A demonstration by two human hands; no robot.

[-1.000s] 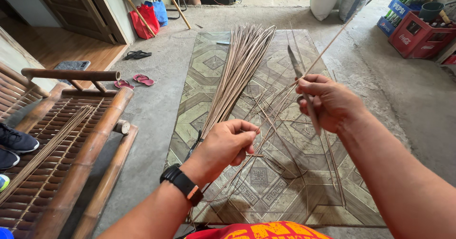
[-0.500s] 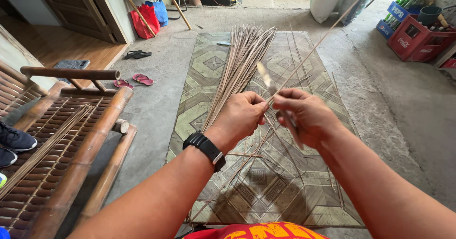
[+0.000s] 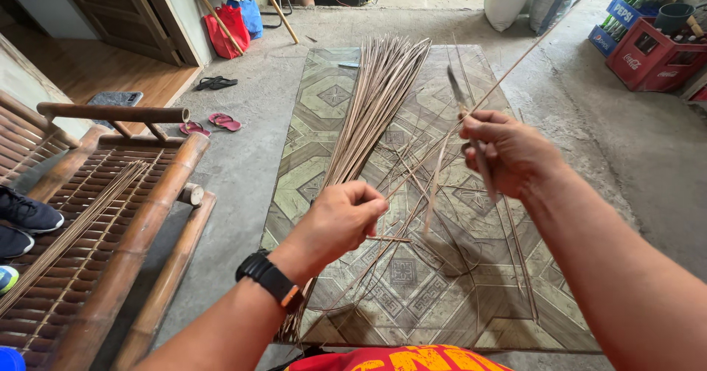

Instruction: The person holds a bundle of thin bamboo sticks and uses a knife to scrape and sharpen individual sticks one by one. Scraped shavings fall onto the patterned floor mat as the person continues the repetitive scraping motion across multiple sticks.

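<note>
Right hand gripped a knife and a long thin midrib that ran up toward the crates. Left hand was closed on the midrib's lower end, above the patterned mat, beside a bundle of midribs.

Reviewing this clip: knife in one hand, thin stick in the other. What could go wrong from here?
1. The right hand holds the knife blade-up along the stick that the left hand pinches lower down; a slip might bring the blade toward those bare fingers.
2. The stick's long free end reaches far past the hands and may whip or snap.
3. Loose strips litter the mat and could tangle or be stepped on.
</note>
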